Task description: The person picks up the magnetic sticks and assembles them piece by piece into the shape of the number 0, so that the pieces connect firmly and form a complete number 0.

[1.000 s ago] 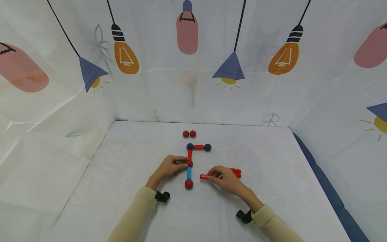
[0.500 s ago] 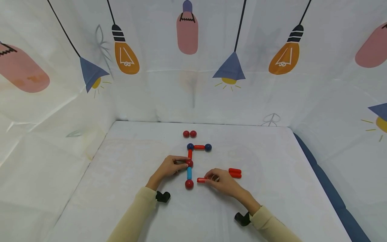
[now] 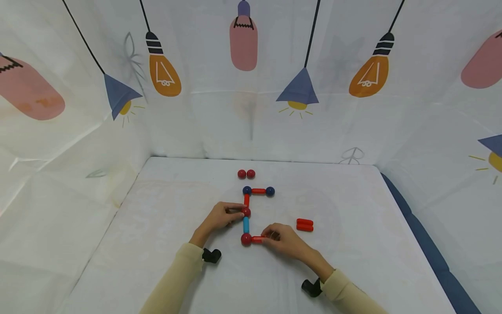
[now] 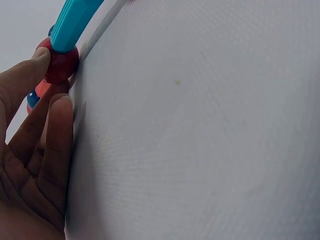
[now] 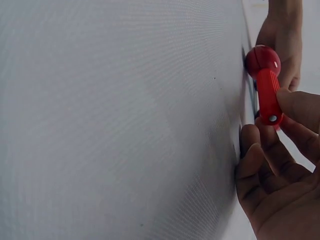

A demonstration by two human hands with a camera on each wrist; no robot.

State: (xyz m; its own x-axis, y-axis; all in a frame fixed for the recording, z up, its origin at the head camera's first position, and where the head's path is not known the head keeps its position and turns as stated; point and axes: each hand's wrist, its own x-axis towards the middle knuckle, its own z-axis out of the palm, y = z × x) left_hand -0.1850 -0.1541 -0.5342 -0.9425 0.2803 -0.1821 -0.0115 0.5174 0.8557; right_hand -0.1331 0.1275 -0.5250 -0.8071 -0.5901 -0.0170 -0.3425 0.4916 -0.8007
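With thumb and fingers my left hand (image 3: 217, 217) pinches the middle red ball (image 3: 246, 212) of a ball-and-rod figure lying on the table. A light-blue rod (image 3: 245, 225) runs from that ball to a larger red ball (image 3: 246, 239) nearer me. My right hand (image 3: 288, 242) pinches a red rod (image 3: 256, 239); its left end meets the larger ball. In the right wrist view a metal tip (image 5: 272, 118) shows on the rod's other end. Beyond my left hand, a red rod (image 3: 246, 199) leads to a navy ball (image 3: 246, 190), joined by another red rod (image 3: 259, 191) to a second navy ball (image 3: 270, 191).
Two loose red rods (image 3: 304, 222) lie side by side to the right, beyond my right hand. At the back, two red balls (image 3: 242, 174) touch each other. White printed sheeting (image 3: 251, 117) walls the white table (image 3: 176, 183) at the back and sides.
My right hand has carried the red rod left and towards me, away from the two loose rods, until it meets the larger ball. My left hand keeps its pinch on the middle ball.
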